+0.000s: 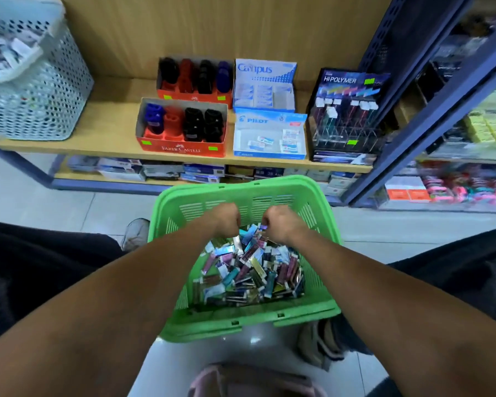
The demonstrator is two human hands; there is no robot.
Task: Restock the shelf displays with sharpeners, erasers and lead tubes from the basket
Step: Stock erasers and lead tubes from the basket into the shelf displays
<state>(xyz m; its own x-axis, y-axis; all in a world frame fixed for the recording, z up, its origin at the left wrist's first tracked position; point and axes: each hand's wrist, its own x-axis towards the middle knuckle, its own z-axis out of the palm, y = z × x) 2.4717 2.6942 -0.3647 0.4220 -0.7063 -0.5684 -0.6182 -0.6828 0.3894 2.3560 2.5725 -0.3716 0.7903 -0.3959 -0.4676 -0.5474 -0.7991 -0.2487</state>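
reaching into a green basket (249, 193) on the floor, both hands dig into a heap of lead tubes (249, 270). left hand (226, 219) is curled, contents hidden; right hand (281, 224) fingers pinch tubes. the hi-polymer display (347, 116) sits on the shelf beyond the basket.

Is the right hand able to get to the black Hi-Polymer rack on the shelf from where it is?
Probably yes. The right hand is down in the green plastic basket among the lead tubes, and the black Hi-Polymer display rack stands ahead on the wooden shelf with nothing visible between.
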